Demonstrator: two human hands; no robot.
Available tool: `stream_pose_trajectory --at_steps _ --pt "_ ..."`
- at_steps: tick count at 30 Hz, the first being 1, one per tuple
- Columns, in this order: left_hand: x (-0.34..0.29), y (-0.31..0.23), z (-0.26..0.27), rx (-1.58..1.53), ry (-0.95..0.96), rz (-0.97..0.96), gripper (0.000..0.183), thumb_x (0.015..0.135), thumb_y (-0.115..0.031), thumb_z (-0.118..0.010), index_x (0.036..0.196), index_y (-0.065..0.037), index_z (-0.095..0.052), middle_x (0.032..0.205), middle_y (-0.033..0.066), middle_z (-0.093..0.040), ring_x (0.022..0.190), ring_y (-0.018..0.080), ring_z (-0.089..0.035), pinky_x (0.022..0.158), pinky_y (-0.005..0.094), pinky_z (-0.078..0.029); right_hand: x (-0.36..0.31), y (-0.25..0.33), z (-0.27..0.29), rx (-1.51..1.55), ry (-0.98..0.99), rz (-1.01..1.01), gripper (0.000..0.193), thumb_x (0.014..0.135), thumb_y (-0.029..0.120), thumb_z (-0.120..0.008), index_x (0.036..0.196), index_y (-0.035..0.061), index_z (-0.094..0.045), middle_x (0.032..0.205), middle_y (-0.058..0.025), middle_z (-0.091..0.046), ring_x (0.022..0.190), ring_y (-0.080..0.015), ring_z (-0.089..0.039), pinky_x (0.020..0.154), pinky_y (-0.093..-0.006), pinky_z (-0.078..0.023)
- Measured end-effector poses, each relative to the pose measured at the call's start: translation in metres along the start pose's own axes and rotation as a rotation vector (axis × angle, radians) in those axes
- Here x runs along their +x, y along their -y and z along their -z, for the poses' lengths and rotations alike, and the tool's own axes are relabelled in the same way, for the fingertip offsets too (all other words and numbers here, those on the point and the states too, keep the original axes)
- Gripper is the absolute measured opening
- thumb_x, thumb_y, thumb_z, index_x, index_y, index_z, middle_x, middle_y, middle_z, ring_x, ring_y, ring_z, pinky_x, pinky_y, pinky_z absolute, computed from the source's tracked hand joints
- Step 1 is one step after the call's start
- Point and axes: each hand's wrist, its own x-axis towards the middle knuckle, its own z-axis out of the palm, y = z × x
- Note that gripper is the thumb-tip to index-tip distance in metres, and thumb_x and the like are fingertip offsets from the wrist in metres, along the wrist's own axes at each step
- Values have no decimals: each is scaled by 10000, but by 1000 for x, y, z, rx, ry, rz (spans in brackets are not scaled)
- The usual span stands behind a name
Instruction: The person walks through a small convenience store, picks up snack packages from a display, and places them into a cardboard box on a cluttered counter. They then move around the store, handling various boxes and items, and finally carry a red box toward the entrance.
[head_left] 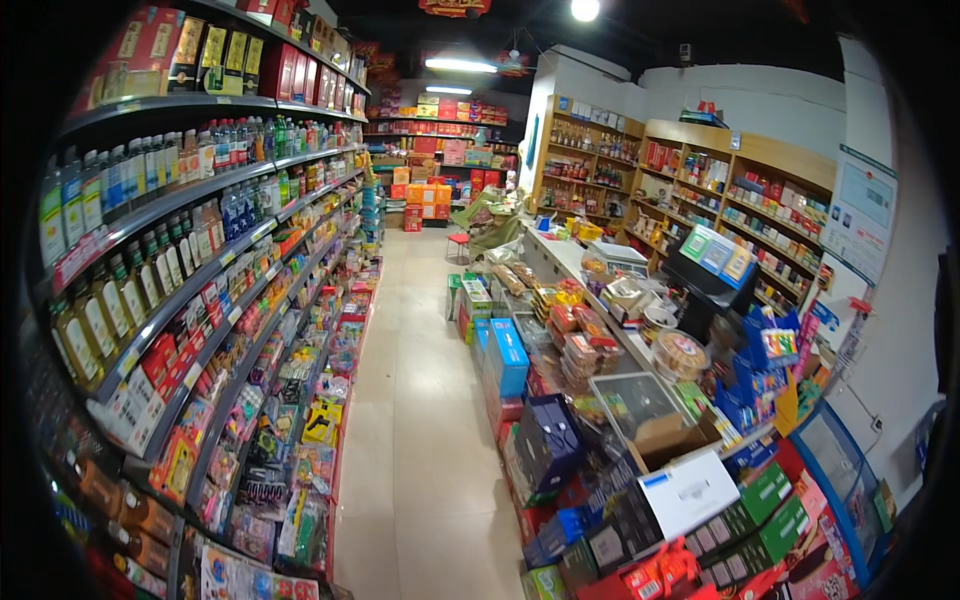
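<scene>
Neither my left hand nor my right hand shows in the head view. Along the left runs a long shelf rack, with clear drink bottles (135, 170) on one level and yellowish bottles with white labels (105, 308) below them. Small packaged toys and goods (262, 425) hang or lie on its lower levels. To the right, a counter (563, 258) is crowded with round clear food tubs (682, 352), stacked plastic packs (585, 345) and an open cardboard box (678, 437). Nearest on that side sits a white-topped box (688, 492).
A tiled aisle floor (420, 410) runs between rack and counter toward shelves of red boxes (440, 145). Blue boxes (507, 343) and a dark blue box (548, 440) edge the aisle's right side. Farther off stands a small red stool (458, 240). Wooden shelves (735, 145) line the right wall.
</scene>
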Motion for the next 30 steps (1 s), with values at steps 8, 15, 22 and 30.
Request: stream_pose_trajectory --at_steps 8,15,22,30 --pt "188 -136 48 -76 -30 207 243 796 -229 -527 894 -48 -657 797 174 -650 702 312 -605 655 422 -474 279 236 169 81 -104 179 429 805 424 -524 904 41 -692 840 -166 -680 816 -298 -652 743 -408 -501" --pt "453 -302 94 -31 -2 16 244 789 -209 -526 922 -43 -645 835 183 -650 743 323 -609 664 417 -474 387 244 195 -107 184 -71 411 781 419 -549 882 52 -702 797 -143 -684 755 -265 -651 735 -394 -512" --pt "694 -485 170 4 -76 -315 306 792 -234 -505 1000 -59 -645 899 217 -642 818 360 -612 726 420 -475 525 324 291 -34 191 -240 444 798 444 -525 909 49 -695 847 -160 -678 809 -300 -645 767 -410 -503" --pt "844 -634 169 202 26 -9 346 820 -287 -494 993 -19 -628 878 198 -639 742 315 -612 621 455 -471 744 385 399 -3 125 -241 482 819 472 -496 940 47 -687 904 -179 -672 871 -340 -638 803 -428 -492"
